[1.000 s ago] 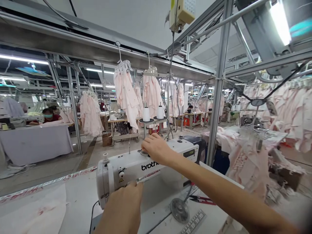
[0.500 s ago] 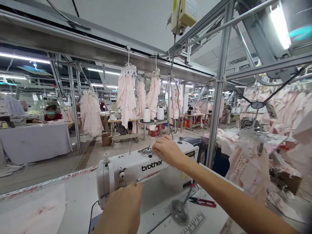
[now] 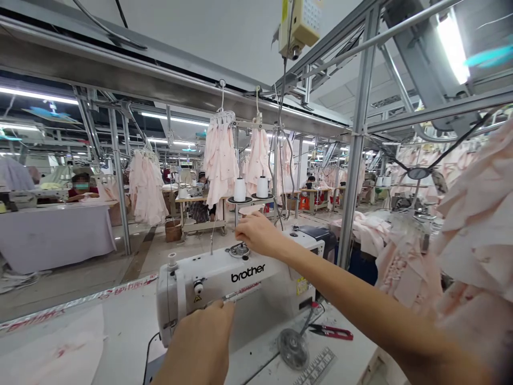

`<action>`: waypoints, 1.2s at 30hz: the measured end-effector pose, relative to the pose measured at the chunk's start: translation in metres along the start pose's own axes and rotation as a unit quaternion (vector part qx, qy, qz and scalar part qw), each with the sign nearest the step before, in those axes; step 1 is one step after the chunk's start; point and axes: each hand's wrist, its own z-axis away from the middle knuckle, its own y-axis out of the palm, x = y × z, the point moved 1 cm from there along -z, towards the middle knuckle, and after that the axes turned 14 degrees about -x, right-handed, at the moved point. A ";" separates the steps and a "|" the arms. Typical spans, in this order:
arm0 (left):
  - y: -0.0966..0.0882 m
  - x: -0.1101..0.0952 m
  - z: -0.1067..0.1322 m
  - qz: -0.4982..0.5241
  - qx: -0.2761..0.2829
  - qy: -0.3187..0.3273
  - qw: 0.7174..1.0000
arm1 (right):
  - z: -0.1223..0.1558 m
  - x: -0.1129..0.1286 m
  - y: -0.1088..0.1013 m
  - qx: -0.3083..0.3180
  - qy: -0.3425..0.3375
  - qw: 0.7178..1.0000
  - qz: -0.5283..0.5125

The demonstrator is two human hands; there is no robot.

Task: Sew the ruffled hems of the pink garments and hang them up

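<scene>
A white Brother sewing machine [image 3: 216, 278] stands on the white table in front of me. My right hand [image 3: 258, 233] is above the machine's top, just behind a round metal tension dial [image 3: 239, 249], with its fingers bunched. My left hand [image 3: 196, 342] rests at the machine's front, its fingertips against the white casing near the needle end. Any thread in either hand is too fine to see. Two white thread cones [image 3: 239, 190] stand on a stand behind the machine. Red-handled thread snips [image 3: 331, 332] lie on the table to the right.
Pale pink garments [image 3: 220, 160] hang from an overhead rail behind the machine, and a pink bunch [image 3: 476, 235] fills the right edge. A steel ruler [image 3: 316, 366] and a round metal disc [image 3: 292, 348] sit near the snips. A co-worker [image 3: 82, 184] sits at a table on the left.
My right hand has moved left, closer above the tension dial. The hanging garments have shifted right along the rail, and a pink garment has swung in at the right edge. My left hand stays put.
</scene>
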 end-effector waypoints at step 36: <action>0.016 0.013 -0.011 -0.015 0.010 0.015 1.000 | 0.011 0.018 -0.004 0.005 -0.125 0.986 0.107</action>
